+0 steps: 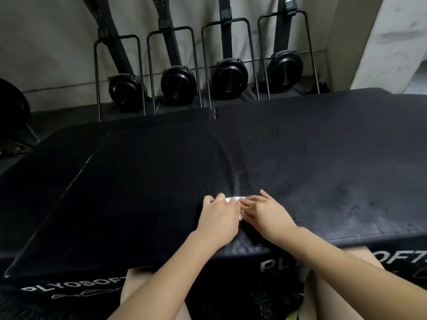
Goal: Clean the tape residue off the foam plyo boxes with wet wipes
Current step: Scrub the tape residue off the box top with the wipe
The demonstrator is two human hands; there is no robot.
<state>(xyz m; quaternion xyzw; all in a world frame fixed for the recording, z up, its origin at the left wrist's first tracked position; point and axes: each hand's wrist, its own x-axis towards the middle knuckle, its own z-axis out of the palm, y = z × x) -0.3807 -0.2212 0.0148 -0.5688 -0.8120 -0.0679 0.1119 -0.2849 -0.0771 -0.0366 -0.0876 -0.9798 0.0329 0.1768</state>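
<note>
Two black foam plyo boxes lie side by side in front of me, the left box (129,181) and the right box (335,158), with white lettering on their front faces. A wet, shiny streak (238,179) runs along the seam between them. A small white wet wipe (233,199) lies on the seam near the front edge. My left hand (219,218) and my right hand (265,213) meet over it, both pressing on the wipe with their fingers. Most of the wipe is hidden under the hands.
Several black fan machines in metal frames (178,86) stand against the back wall behind the boxes. A dark round object (11,105) sits at the far left. My bare knees (328,294) are below the front edge of the boxes.
</note>
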